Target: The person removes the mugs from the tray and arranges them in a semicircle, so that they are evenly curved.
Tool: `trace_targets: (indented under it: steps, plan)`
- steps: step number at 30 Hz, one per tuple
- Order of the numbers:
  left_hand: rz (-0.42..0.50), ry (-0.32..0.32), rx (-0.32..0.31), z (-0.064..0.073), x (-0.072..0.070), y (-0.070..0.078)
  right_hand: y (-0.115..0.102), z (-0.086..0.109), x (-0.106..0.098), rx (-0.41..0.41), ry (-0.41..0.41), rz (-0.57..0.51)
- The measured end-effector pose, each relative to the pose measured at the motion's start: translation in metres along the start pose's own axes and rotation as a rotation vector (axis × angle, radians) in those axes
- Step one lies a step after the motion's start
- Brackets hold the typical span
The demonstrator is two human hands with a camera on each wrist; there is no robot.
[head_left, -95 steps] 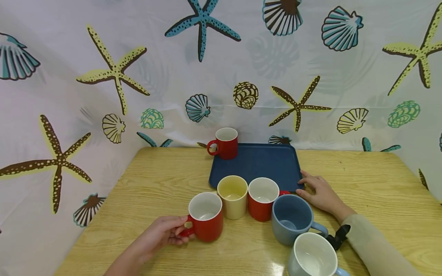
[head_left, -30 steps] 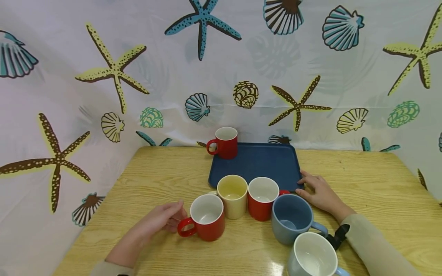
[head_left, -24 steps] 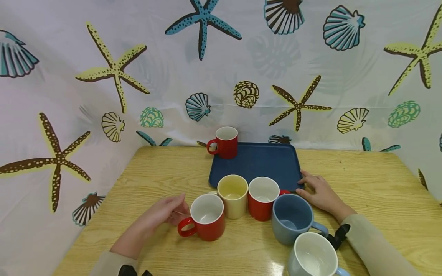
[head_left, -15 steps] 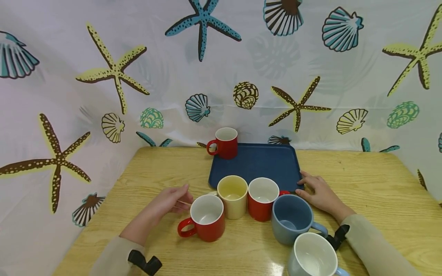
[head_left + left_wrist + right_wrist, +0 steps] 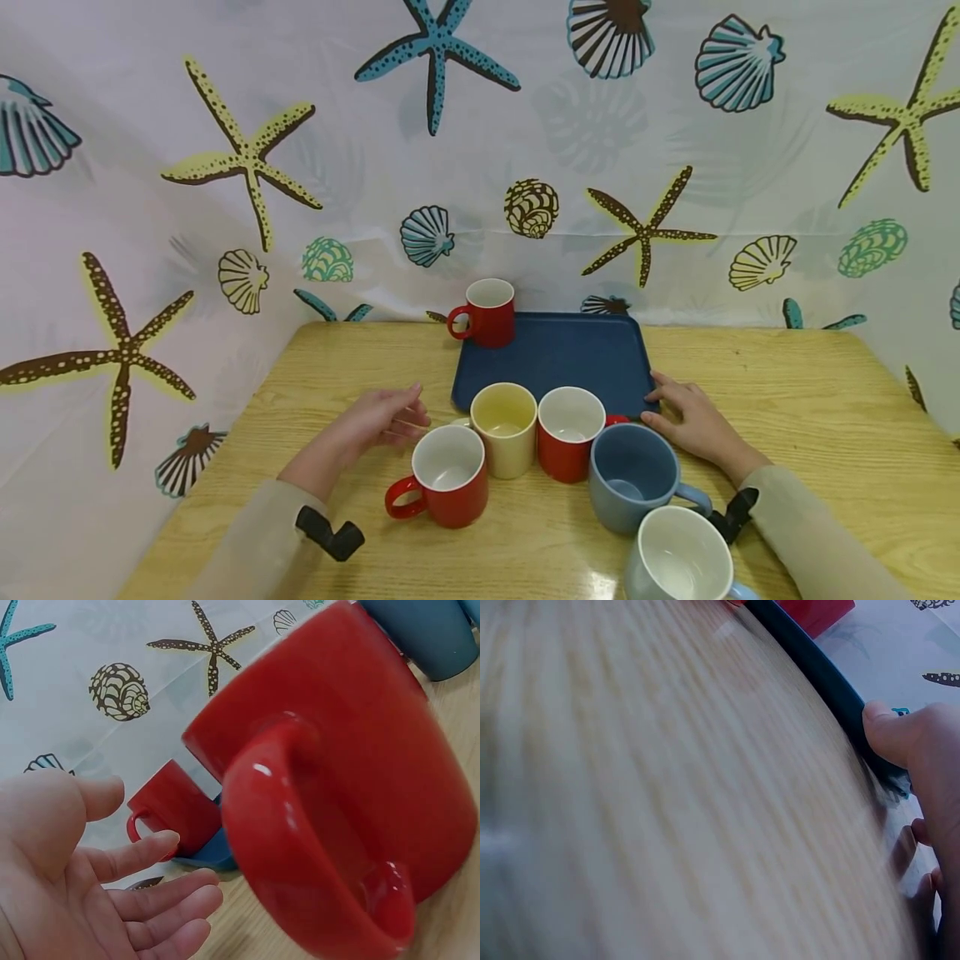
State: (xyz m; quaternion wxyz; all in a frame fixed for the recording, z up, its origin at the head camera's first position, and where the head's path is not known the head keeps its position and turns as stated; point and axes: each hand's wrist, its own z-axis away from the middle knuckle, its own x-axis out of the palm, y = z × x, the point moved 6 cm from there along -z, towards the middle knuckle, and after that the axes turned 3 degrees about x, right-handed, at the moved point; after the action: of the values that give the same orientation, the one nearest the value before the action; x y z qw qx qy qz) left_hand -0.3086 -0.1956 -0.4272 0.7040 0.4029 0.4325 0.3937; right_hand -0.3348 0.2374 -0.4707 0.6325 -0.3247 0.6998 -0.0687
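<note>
My left hand (image 5: 386, 418), fingers extended and holding nothing, is just behind the red mug (image 5: 450, 479) with the white inside. Its fingertips come close to the handle of the yellow mug (image 5: 504, 432). In the left wrist view the palm and spread fingers (image 5: 169, 896) show beside the red mug's large handle. My right hand (image 5: 686, 417) rests at the front right corner of the blue tray (image 5: 570, 354), thumb and index finger touching its rim. In the right wrist view its thumb (image 5: 889, 735) lies on the tray edge. Another red mug (image 5: 492, 317) stands on the tray's left end.
Along the tray's front stand a red mug (image 5: 566, 450), a blue mug (image 5: 630, 483) and a pale mug (image 5: 675, 558) with a light-blue handle, nearly touching in a row. A patterned cloth (image 5: 480, 167) hangs behind the wooden table (image 5: 360, 367).
My left hand has let go of the front red mug's handle and moved away from me and right, toward the yellow mug's handle. My right hand has stayed at the tray.
</note>
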Motion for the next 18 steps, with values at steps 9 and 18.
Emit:
trace_targets:
  steps: [9, 18]
  plan:
    - [0.021, -0.002, -0.024, -0.019, -0.001, 0.011, -0.001, 0.000, -0.002, 0.015, -0.011, 0.003]
    - [-0.004, -0.031, -0.049, -0.030, -0.005, 0.030, -0.004, 0.000, -0.003, 0.009, -0.019, 0.018]
